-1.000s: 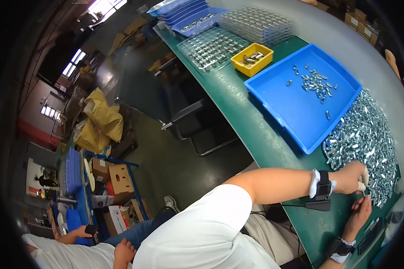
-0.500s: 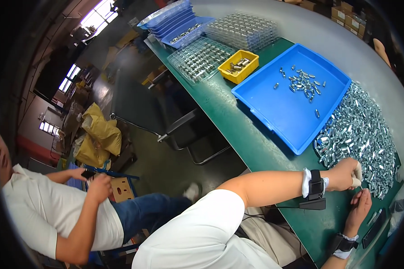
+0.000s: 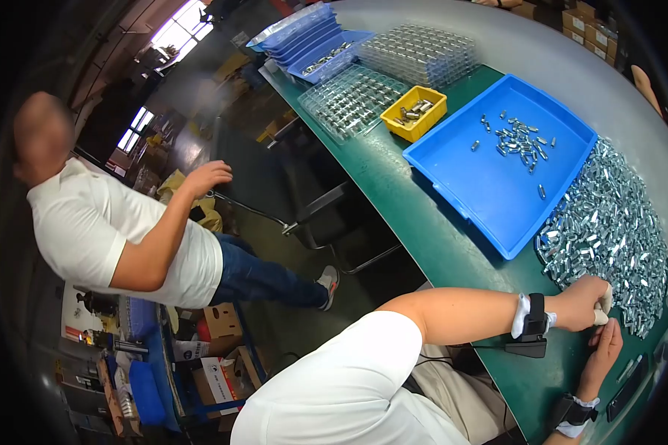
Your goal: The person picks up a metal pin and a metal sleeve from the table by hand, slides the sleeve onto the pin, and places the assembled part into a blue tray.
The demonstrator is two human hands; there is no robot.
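At the near edge of a big heap of small shiny metal fittings (image 3: pixel 608 230), my left hand (image 3: pixel 580 302) is closed, its fingers curled and pale covers on the fingertips. Just below it my right hand (image 3: pixel 605 347) is turned up, its fingers pressed together and almost meeting the left fingertips. Anything between the fingers is too small or too hidden to name. Both wrists wear dark strapped devices over white cloth. Beyond the hands lies a blue tray (image 3: pixel 460 182), in which a loose group of metal fittings (image 3: pixel 523 142) is spread.
A yellow bin (image 3: pixel 416 113) of metal parts stands behind the tray. Clear plastic trays (image 3: pixel 423 55) and stacked blue trays (image 3: pixel 300 41) fill the far end of the green table (image 3: pixel 453 259). A dark phone-like object (image 3: pixel 627 387) lies beside my right wrist. A person (image 3: pixel 133 222) stands at left.
The view has shifted slightly, so the table things sit farther right. My hands stay together by the heap. The person at left has moved and now stands more upright with one arm raised.
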